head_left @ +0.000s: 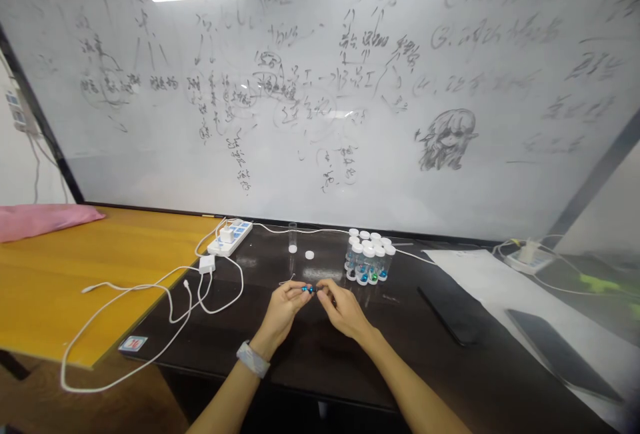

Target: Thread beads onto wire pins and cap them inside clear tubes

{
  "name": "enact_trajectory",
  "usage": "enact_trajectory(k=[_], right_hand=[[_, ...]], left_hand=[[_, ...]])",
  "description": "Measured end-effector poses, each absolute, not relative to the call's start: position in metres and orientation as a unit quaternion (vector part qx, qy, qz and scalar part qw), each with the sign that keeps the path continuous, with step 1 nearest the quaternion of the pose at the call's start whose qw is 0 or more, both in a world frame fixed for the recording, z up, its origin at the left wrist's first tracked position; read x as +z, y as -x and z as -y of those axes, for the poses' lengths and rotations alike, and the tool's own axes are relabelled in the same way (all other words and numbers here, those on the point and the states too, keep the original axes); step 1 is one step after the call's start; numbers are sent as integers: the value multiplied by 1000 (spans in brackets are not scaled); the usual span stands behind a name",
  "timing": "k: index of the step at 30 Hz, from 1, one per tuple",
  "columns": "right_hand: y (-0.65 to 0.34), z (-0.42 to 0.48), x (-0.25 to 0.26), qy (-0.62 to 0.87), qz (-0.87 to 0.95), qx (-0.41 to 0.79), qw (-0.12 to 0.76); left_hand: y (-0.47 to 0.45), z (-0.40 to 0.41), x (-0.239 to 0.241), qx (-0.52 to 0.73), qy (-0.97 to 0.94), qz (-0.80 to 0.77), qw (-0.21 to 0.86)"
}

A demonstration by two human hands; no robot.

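Over the dark table, my left hand (283, 311) pinches small shiny blue beads (307, 289) between thumb and fingertips. Close against them, the closed fingertips of my right hand (345, 309) meet at a tiny dark piece too small to name. A thin pale wire or thread (287, 280) shows beside the left fingers. Beyond my hands stands a clear tube (293, 234) with white at its base, and a white round cap (309, 255) lies near it. To the right, several capped clear vials (369, 259) stand grouped, some with blue or green beads inside.
A power strip (230, 239) with a charger and looping white cables (170, 301) occupies the left. On the right lie a black flat object (447, 314), a white sheet (475, 274) and a dark phone-like slab (563, 353). A whiteboard (300, 174) rises behind the table.
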State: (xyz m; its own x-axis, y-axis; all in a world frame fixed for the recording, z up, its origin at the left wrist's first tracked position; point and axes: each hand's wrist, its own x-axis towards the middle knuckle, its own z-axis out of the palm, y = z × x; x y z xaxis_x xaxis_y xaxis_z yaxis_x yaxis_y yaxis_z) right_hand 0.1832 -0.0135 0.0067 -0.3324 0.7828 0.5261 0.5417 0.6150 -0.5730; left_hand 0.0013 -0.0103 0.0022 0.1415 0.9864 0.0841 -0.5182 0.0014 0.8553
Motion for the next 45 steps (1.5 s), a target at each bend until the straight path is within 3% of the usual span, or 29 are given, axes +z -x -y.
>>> enact_trajectory(k=[45], right_hand=[[-184, 11, 2, 410, 804, 121, 412]], left_hand=[[-1, 9, 0, 578, -404, -299, 643]])
